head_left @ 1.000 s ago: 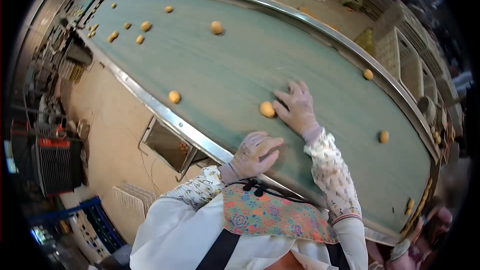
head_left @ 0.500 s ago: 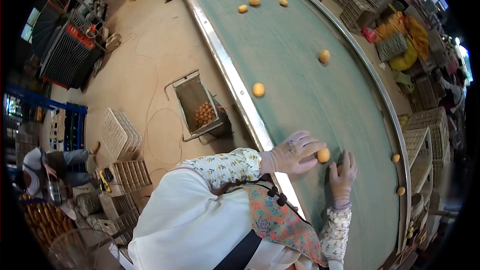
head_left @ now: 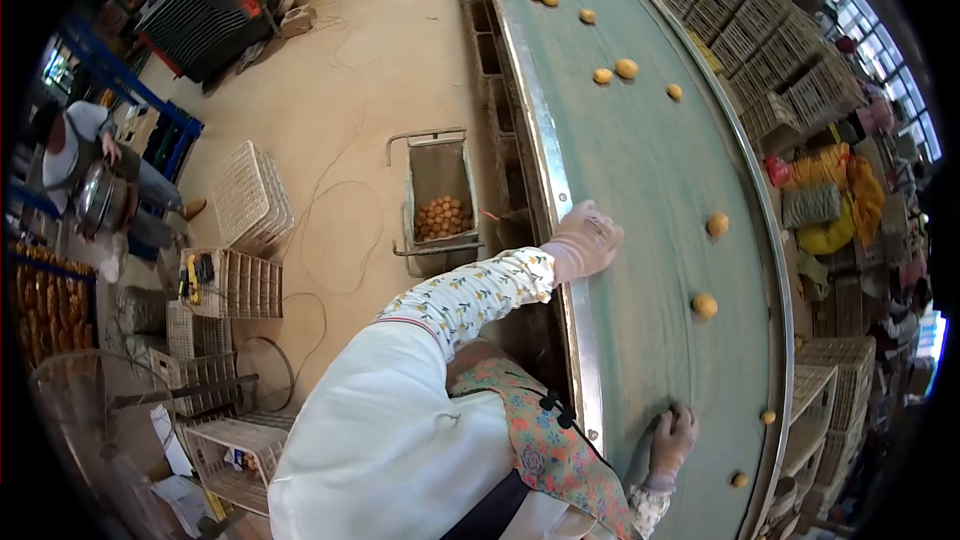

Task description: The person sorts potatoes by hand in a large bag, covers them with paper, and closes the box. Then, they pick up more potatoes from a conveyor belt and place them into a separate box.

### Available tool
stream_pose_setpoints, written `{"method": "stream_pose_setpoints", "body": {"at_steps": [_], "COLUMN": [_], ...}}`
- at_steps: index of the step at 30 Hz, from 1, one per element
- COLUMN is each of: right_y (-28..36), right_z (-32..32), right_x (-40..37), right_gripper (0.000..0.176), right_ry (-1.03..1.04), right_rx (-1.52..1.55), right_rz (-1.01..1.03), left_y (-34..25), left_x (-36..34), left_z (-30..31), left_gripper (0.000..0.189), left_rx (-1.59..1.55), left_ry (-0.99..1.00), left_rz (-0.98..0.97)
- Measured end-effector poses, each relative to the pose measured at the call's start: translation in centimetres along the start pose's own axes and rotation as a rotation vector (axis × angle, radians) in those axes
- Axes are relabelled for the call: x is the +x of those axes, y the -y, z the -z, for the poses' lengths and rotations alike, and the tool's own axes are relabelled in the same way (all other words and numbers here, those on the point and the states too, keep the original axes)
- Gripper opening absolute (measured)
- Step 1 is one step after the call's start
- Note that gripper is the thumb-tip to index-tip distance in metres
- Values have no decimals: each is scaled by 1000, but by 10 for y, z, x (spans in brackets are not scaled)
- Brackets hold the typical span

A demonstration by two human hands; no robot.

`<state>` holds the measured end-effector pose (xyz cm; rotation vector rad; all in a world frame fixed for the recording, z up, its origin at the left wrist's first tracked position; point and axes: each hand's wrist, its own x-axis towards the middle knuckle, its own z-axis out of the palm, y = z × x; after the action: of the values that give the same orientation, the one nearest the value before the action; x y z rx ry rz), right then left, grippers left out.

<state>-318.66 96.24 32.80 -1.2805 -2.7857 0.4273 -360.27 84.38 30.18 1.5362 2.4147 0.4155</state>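
My left hand (head_left: 585, 240), in a thin pale glove, is at the near metal edge of the green conveyor belt (head_left: 650, 240). Its fingers are curled, and whatever they hold is hidden. Lower down, my gloved right hand (head_left: 675, 437) rests over the belt with bent fingers; its palm is hidden too. The closest round orange-yellow item (head_left: 704, 306) lies on the belt between and to the right of both hands, touching neither. Another round item (head_left: 717, 225) sits above it. Several more are spread along the upper belt.
Beside the belt stands a metal-framed bin (head_left: 440, 165) with round brown items inside. White crates (head_left: 252, 195) are stacked on the floor at left, near a person (head_left: 90, 155) holding a metal pot. Crate stacks (head_left: 770, 30) and colourful sacks (head_left: 825, 200) line the far side.
The view has shifted, so the belt and bin appear farther right. My left hand has moved away from the round item near my right hand to the belt's near edge, and its fingers have curled.
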Motion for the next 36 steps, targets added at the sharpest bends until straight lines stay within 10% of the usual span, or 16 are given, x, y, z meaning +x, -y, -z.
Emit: {"method": "stream_pose_setpoints", "body": {"at_steps": [3, 10, 14, 16, 21, 25, 30, 36], "right_y": [55, -43, -68, 18, 161, 168, 88, 198], "right_z": [31, 11, -26, -42, -59, -46, -40, -29], "right_x": [3, 229, 345, 333, 213, 152, 144, 66], "right_gripper": [41, 57, 56, 52, 48, 60, 55, 66], "right_ry": [235, -334, -107, 34, 136, 86, 36, 170], "right_rx": [239, 127, 190, 711, 194, -92, 55, 222], "right_rz": [-50, 138, 221, 132, 615, 811, 426, 594], "left_y": [5, 9, 11, 11, 13, 13, 17, 19], "left_x": [-2, -13, -17, -15, -12, -7, -7, -6], "left_z": [-15, -26, -10, -12, -22, -37, -26, -27], "left_gripper": [28, 37, 38, 39, 40, 39, 42, 40], "left_rx": [-105, -131, -231, -264, -304, -227, -268, -317], "left_ry": [-124, -442, -384, -397, -482, -655, -546, -662], "left_rz": [-25, -4, 61, 67, 56, 40, 10, -52]}}
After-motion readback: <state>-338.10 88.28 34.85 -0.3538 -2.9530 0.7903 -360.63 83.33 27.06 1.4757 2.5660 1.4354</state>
